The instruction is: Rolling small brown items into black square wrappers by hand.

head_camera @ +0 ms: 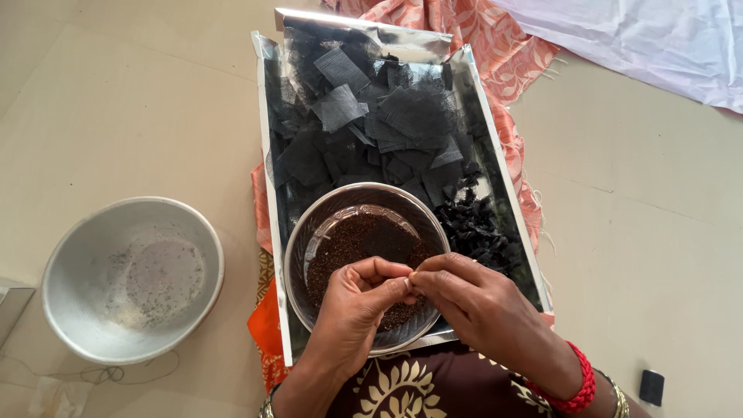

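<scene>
I see my two hands, left (357,303) and right (472,302), fingertips pinched together over one bowl (309,232) at the tray (272,232)'s near edge.

Two hands (352,310) (480,306), two metal bowls (368,193) (131,279), one silver tray (271,155), and many black mesh squares (340,104).

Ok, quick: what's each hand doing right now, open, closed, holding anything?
Left hand: fingers curled shut over the bowl of dark powder, pinching something too small to tell.
Right hand: closed, fingertips meeting the left's on the same tiny item.
</scene>
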